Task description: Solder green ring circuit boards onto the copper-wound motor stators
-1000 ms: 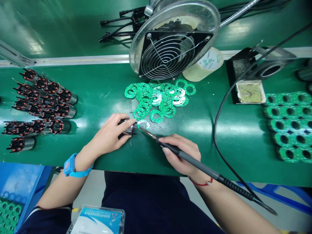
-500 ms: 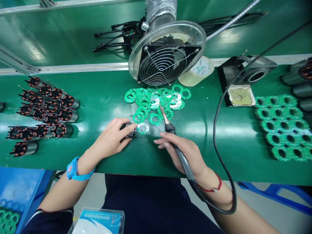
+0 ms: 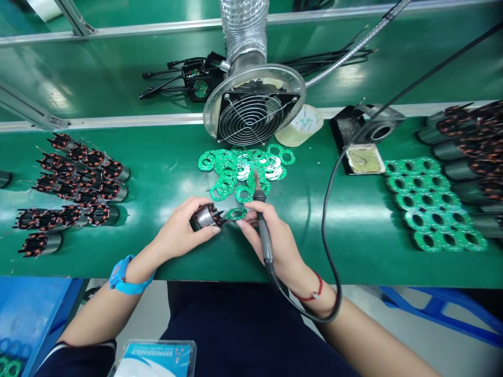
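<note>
My left hand [image 3: 181, 233] is closed around a small motor stator [image 3: 203, 215] with copper windings, lying on its side on the green bench [image 3: 165, 162]. A green ring-shaped circuit board [image 3: 236, 213] sits at the stator's right end, pinched by the fingertips of my right hand [image 3: 271, 238]. That same hand also grips a soldering iron [image 3: 262, 220], its tip pointing away from me toward a pile of green ring boards [image 3: 243, 167]. The iron's black cable [image 3: 328, 220] loops off to the right.
Several wound stators [image 3: 74, 178] lie in rows at the left. A fume extractor fan [image 3: 251, 112] stands behind the pile, with a tape roll [image 3: 301, 124] and a soldering iron stand with sponge [image 3: 363, 149] beside it. Stators capped with green boards [image 3: 428, 201] fill the right.
My right hand swung the iron's tip up and away from the stator, then moved in and took hold of the ring board. My view shifted back, showing more of the bench.
</note>
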Motion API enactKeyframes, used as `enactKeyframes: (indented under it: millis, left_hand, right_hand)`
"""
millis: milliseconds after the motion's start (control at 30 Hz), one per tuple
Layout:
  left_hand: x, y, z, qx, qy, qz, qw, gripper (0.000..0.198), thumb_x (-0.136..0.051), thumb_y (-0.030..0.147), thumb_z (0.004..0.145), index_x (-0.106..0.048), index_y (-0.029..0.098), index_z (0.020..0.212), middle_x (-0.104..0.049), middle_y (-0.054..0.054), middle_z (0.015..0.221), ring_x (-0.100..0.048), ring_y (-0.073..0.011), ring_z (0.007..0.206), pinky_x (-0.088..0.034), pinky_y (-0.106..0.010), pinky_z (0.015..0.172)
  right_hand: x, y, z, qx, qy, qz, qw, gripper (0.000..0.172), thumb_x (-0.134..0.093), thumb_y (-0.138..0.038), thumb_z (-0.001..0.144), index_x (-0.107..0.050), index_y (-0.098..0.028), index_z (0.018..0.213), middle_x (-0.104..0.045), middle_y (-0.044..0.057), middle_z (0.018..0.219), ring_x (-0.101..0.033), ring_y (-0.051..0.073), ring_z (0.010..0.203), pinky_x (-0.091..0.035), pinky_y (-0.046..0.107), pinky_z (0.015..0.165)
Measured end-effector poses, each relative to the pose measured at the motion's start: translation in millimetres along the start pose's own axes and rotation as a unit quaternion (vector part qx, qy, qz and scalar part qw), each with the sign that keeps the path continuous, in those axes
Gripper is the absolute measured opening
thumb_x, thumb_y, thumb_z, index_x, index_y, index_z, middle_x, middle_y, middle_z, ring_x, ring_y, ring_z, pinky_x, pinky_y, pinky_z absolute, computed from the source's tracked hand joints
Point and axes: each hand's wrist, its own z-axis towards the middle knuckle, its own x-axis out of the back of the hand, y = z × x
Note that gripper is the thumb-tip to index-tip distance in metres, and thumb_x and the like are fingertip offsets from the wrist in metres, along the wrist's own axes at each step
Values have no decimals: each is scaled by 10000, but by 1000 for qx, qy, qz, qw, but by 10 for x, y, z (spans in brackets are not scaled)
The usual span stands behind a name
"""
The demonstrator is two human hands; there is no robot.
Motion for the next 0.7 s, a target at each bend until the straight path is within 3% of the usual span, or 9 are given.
enactKeyframes:
  millis: [100,200,333,433,533,633,700]
  left_hand:
    - [-49,-34,-7,1,-31,-66,997,449,-663,331,792,-481,202,1182,-586,-69,1123,-576,-213,1009,-466,-350,869]
    - [-97,-68,20,-41,-35,-21,998,488,-656,338,807,-452,205,1230,-563,-89,1188,-538,-234,1088,-431,-377,917]
    - [-167,-59,63,-81,-19,143,986,417,-632,340,828,-484,182,1184,-598,-91,1137,-514,-261,1055,-386,-410,881]
    - [-207,-34,71,-76,-16,210,975,397,-631,357,822,-503,171,1149,-604,-92,1102,-506,-269,1013,-375,-402,827]
    - [-192,-39,67,-81,-28,226,970,423,-628,350,821,-492,169,1178,-590,-92,1087,-498,-263,994,-379,-388,807]
    - [-121,-72,53,-103,-61,217,969,417,-565,259,856,-461,176,1251,-588,-84,1056,-500,-247,972,-398,-378,811]
    - [-60,-90,40,-113,-70,193,972,387,-495,176,871,-471,175,1257,-597,-77,1010,-512,-230,946,-415,-375,823]
  right_hand:
    - [-84,-26,4,-31,56,115,991,274,-577,-276,872,-467,-267,1123,-651,15,900,-669,169,829,-542,324,756]
    - [-146,-27,41,-45,98,227,968,245,-571,-274,881,-454,-282,1096,-642,-1,908,-669,152,823,-546,318,758]
    - [-172,-8,151,-13,25,276,961,243,-550,-282,897,-437,-283,1113,-616,-39,786,-606,112,630,-522,264,618]
    - [-163,-16,207,45,-21,212,976,298,-554,-273,890,-420,-277,1156,-593,-35,762,-595,128,660,-516,274,622]
    - [-103,-54,183,99,-24,73,992,378,-579,-253,868,-408,-273,1205,-624,29,938,-618,181,846,-523,361,763]
    - [19,-101,113,95,-61,-68,991,454,-624,-280,831,-413,-241,1231,-607,107,1127,-605,258,1007,-507,447,845]
    - [115,-126,80,71,-125,-126,982,435,-612,-278,833,-425,-223,1222,-632,113,1101,-635,277,970,-525,455,805]
